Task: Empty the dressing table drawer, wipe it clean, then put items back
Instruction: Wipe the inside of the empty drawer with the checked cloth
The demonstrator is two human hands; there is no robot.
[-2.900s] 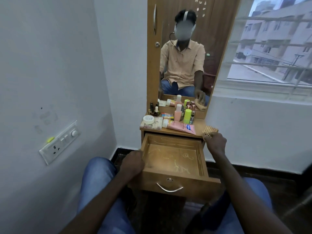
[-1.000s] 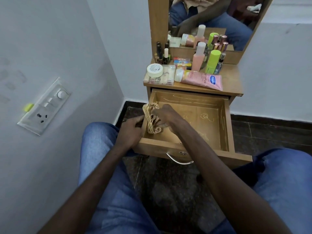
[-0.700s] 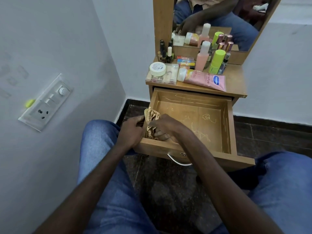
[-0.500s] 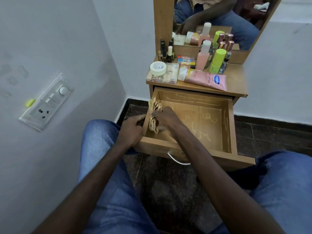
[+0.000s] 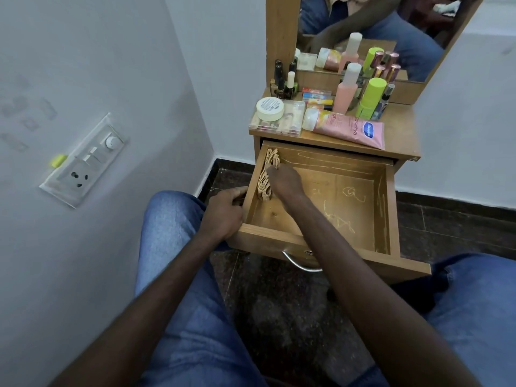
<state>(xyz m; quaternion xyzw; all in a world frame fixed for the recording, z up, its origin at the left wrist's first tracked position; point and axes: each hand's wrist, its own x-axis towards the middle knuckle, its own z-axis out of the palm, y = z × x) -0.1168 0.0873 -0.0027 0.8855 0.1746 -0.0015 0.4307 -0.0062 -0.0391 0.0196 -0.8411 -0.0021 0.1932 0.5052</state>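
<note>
A domestic bedroom corner is suggested: a wooden dressing table [image 5: 402, 127] with a mirror [image 5: 418, 37] is crowded with a lotion tube [image 5: 349, 129], nail polish bottles [image 5: 282, 79] and a cream jar [image 5: 270, 108]; a switch-and-socket plate [image 5: 83, 163] is fitted on the wall.

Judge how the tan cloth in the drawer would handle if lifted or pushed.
Probably floppy: the cloth hangs bunched in folds against the left wall of the drawer, gripped by the right hand. Likely light, since one hand holds it up easily. It should drag rather than slide freely, judging by its creased, textured look.
</note>
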